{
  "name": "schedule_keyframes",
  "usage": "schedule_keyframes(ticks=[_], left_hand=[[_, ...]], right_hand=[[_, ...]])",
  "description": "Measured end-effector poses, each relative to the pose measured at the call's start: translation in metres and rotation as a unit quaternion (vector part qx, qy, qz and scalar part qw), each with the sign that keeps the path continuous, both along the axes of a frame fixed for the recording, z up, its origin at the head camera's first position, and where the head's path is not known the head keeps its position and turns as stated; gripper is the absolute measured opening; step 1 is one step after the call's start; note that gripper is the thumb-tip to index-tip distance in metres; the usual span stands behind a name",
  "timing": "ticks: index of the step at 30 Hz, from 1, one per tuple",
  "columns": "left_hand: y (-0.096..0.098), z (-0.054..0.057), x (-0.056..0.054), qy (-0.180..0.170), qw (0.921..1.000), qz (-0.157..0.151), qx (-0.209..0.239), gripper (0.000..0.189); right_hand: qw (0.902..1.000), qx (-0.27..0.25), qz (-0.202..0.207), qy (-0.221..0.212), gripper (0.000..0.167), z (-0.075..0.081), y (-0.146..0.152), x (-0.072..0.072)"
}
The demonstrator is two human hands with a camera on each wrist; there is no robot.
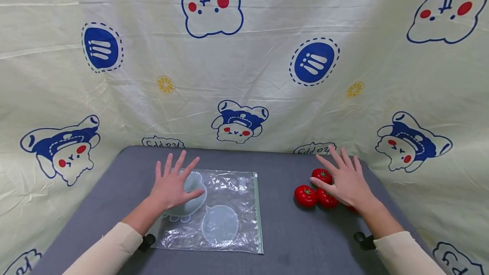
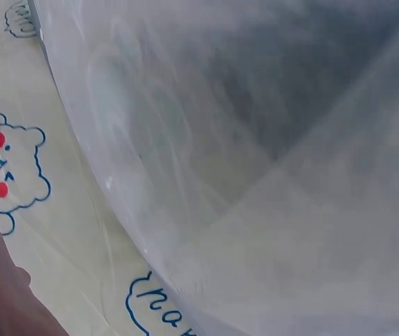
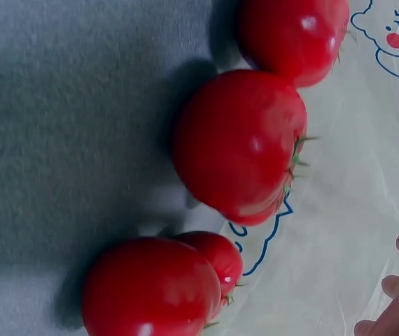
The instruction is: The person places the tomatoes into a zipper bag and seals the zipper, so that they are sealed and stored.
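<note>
My left hand (image 1: 172, 188) hovers with spread fingers over the left side of a clear zip bag (image 1: 229, 188). The bag lies flat, its pale green zip strip along the right edge and whitish printed shapes on it. In the left wrist view, blurred clear plastic (image 2: 185, 175) fills most of the picture. My right hand (image 1: 345, 181), fingers spread as well, is above a group of several red tomatoes (image 1: 305, 196) and partly hides some of them. Up close in the right wrist view, the tomatoes (image 3: 238, 140) show green stems. Neither hand holds anything.
Bag and tomatoes lie on a grey tabletop (image 1: 282, 232), with a gap between them. A cream sheet (image 1: 263, 71) with cartoon prints hangs behind and around the table. Black wrist straps (image 1: 364, 241) sit at both sleeves.
</note>
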State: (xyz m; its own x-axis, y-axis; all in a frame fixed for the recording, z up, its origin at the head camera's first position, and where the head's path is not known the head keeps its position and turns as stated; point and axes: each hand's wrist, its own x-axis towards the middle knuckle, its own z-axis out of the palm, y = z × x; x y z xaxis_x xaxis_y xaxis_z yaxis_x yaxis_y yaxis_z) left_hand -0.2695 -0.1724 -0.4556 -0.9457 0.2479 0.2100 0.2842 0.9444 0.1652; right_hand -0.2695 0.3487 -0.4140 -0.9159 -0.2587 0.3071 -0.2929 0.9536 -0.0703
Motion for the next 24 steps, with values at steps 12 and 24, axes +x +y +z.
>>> schedule_keyframes(ticks=[12, 24], left_hand=[[0.022, -0.003, 0.018, 0.016, 0.9996, -0.021, -0.003, 0.097], [0.043, -0.015, 0.030, -0.023, 0.9985, -0.049, 0.001, 0.098]], right_hand=[[0.9988, -0.011, 0.045, 0.015, 0.080, -0.012, -0.021, 0.011], [0.9966, -0.034, 0.074, 0.011, 0.080, -0.024, -0.047, 0.019]])
